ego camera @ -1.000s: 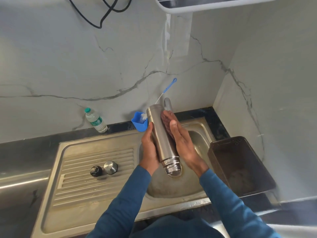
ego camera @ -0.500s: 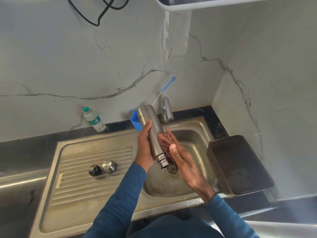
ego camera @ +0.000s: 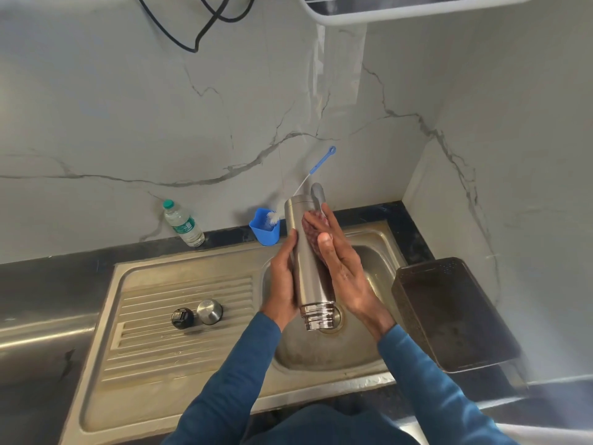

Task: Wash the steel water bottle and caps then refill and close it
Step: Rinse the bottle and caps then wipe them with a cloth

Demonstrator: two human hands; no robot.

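The steel water bottle hangs upside down over the sink basin, its threaded mouth toward me. My left hand grips its left side. My right hand presses a reddish scrubber against the upper right of the bottle near its base. Two caps lie on the drainboard: a black cap and, touching it on the right, a steel cap.
The tap stands behind the bottle. A blue cup with a blue-handled bottle brush is at the wall. A small plastic water bottle stands on the counter at left. A dark bin sits right of the sink.
My right hand slid the scrubber from near the bottle's mouth up toward its base. The bottle has been lifted and now points more steeply down toward me.
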